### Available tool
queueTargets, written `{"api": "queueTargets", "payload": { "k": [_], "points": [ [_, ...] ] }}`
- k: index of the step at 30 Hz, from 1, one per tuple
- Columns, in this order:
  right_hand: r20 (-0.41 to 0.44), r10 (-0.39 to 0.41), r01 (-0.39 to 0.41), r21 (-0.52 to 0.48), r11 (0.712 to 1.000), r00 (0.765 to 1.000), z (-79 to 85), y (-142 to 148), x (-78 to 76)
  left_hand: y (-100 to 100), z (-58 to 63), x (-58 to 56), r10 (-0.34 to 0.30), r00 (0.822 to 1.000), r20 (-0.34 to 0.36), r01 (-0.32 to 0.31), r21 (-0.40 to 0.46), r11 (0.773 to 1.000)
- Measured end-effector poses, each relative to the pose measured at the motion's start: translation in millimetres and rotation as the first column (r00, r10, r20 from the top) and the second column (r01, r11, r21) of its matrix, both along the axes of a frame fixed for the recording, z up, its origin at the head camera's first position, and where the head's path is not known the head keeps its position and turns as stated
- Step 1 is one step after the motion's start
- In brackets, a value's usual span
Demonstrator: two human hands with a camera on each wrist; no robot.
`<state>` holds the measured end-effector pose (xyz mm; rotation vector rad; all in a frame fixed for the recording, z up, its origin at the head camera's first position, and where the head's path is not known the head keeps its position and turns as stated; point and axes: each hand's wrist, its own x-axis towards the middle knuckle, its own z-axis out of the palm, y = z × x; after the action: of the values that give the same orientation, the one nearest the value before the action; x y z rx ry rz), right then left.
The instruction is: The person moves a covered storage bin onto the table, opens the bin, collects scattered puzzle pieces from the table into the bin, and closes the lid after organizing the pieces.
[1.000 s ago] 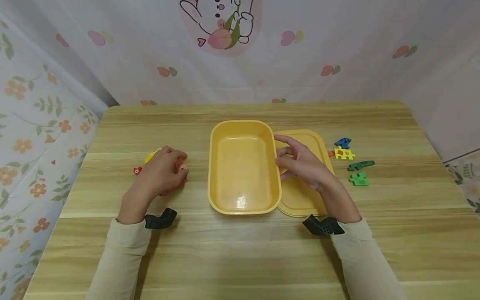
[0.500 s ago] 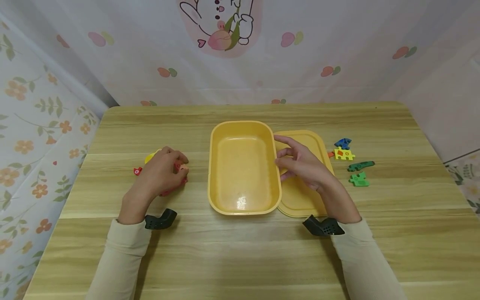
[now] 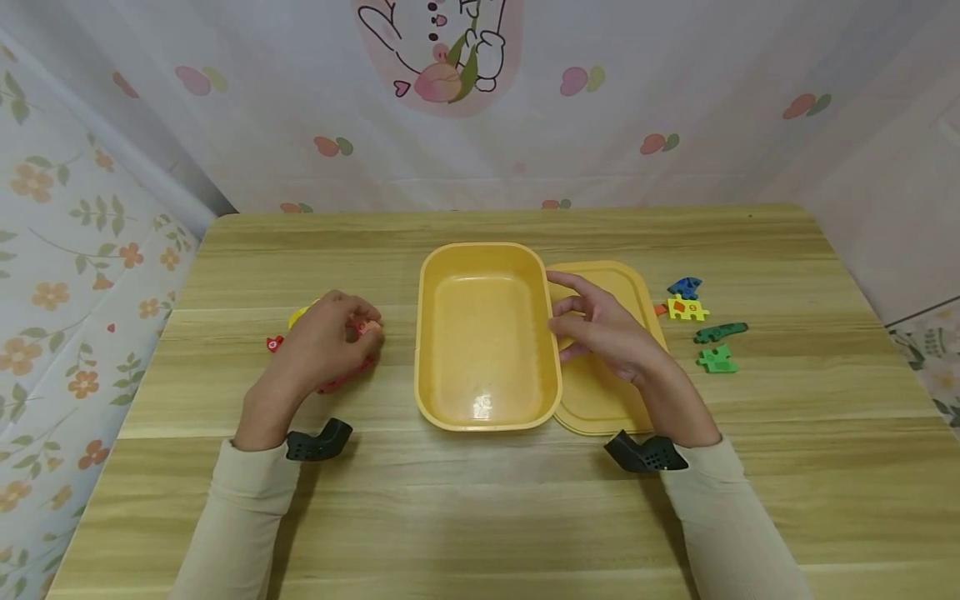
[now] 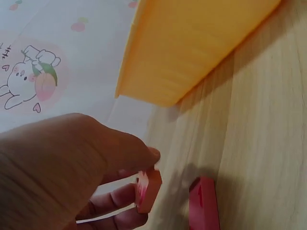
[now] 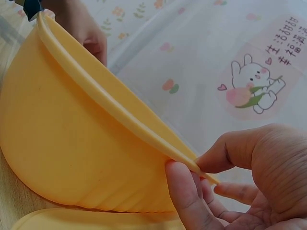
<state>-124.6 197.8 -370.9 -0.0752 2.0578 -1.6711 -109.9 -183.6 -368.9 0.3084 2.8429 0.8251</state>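
My left hand (image 3: 318,342) pinches a small orange puzzle piece (image 4: 149,190) between thumb and fingers, left of a yellow plastic box (image 3: 491,350). In the left wrist view the piece is off the table, and a red piece (image 4: 204,203) lies just beyond it. Part of the red piece is hidden under the hand in the head view. On the box's other side, my right hand (image 3: 611,329) holds the right rim, thumb and fingers on either side of it in the right wrist view. The bottom of the box is bare.
Partly under the box's right side lies a flat yellow lid (image 3: 600,408). Several puzzle pieces are at the right: blue (image 3: 686,287), yellow (image 3: 687,308), dark green (image 3: 720,332) and light green (image 3: 717,358). A small red piece (image 3: 274,342) and a yellow piece (image 3: 298,315) lie by my left hand.
My left hand has shifted slightly to the right with the orange puzzle piece, now a little clear of the red one. My right hand and the box stay where they were.
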Motion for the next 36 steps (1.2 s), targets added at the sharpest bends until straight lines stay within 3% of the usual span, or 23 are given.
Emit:
{"api": "queueTargets", "payload": {
  "k": [15, 21, 24, 29, 36],
  "points": [
    [0.003, -0.005, 0.005, 0.009, 1.0, 1.0, -0.2, -0.9, -0.3, 5.9, 8.6, 3.7, 0.078, 0.99, 0.117, -0.096, 0.159, 0.983],
    [0.003, -0.005, 0.005, 0.009, 1.0, 1.0, -1.3, -0.4, -0.7, 8.1, 11.2, 3.1, 0.061, 0.991, 0.116, -0.092, 0.285, 0.954],
    [0.006, -0.012, 0.012, 0.012, 1.0, 1.0, -1.9, -0.3, -1.2, 8.8, 14.5, 3.1, 0.051, 0.982, 0.18, -0.112, 0.347, 0.931],
    [0.001, -0.009, 0.009, 0.009, 1.0, 1.0, -2.2, -1.0, -1.5, 9.9, 20.2, 3.2, 0.051, 0.962, 0.269, -0.159, 0.4, 0.903],
    [-0.002, -0.011, 0.011, 0.004, 1.0, 1.0, -1.7, 0.0, -0.4, 17.1, 19.7, 0.9, 0.039, 0.965, 0.258, -0.151, 0.43, 0.89]
  ]
}}
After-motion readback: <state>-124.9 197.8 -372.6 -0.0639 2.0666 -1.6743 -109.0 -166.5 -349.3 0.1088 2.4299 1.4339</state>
